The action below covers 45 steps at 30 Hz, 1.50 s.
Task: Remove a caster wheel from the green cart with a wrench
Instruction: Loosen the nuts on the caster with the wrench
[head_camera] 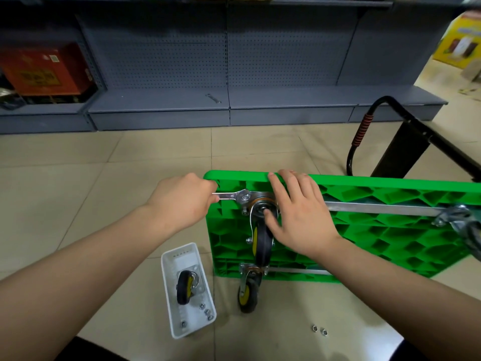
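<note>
Lowest in the frame, two small nuts (pixel 319 330) lie loose on the floor at the lower right. At the lower middle, a white tray (pixel 169 267) holds one loose wheel (pixel 185 287) and four little nuts, so the small parts do not roll away.

The green cart (pixel 390 230) lies upside down in the middle right, so its wheels point up and are easy to reach. I count three wheels on it: one at its near left corner (pixel 249 290), one at the right edge (pixel 460 220), and the caster wheel (pixel 261 243) being worked on.

The right hand (pixel 302 214) lies flat on that caster, fingers straight, I think to keep it from turning. The left hand (pixel 182 201) is curled tight around the wrench (pixel 231 196), whose head sits on a bolt by the caster plate.

Far back, at the upper middle, one more spanner (pixel 213 98) lies on the gray shelf (pixel 156 105).
</note>
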{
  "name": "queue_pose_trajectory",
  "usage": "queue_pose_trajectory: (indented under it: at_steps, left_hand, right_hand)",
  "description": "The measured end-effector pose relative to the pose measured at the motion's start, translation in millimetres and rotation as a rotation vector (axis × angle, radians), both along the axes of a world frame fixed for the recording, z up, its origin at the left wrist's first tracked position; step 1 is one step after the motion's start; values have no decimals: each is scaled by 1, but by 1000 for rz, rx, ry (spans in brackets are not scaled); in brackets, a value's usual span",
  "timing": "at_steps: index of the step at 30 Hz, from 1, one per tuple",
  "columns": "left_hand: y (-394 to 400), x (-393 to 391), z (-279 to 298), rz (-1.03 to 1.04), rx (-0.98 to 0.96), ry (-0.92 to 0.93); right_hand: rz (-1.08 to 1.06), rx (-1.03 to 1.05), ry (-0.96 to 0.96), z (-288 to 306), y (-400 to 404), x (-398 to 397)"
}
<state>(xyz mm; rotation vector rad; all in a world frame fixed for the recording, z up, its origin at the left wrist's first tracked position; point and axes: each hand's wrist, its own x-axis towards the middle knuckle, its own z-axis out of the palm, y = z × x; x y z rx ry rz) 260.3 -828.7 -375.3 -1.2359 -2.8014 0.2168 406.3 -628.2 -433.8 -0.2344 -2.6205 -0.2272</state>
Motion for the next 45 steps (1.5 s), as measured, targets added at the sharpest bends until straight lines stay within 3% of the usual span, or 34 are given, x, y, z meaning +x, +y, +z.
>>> queue_pose_trajectory:
  at_steps: [6,11,13,19,28,33,38,41,45]
  left_hand:
    - [1,-4,0,43,12,54]
    - [-1,-14,-19,215,57,-241]
    - [-2,-12,-25,227,65,-271]
    - [2,-5,-22,141,82,-52]
    - [7,-3,-56,239,190,-459]
    - [21,26,-80,261,442,-1088]
    - [19,33,-60,249,405,-1452]
    - [8,20,-41,207,349,-1423]
    - [0,-2,-25,169,333,-1063]
  right_hand:
    - [6,-8,11,0,-1,0]
    - [-3,-8,4,0,-1,-1]
    - [-3,-7,6,0,-1,-1]
    - [0,-7,15,0,-1,0]
    - [-4,-10,11,1,-1,-1]
    - [0,-13,7,1,-2,0]
    - [10,-9,16,0,0,0]
    - [13,-12,37,-1,0,-1]
    - [8,-12,39,-1,-1,-1]
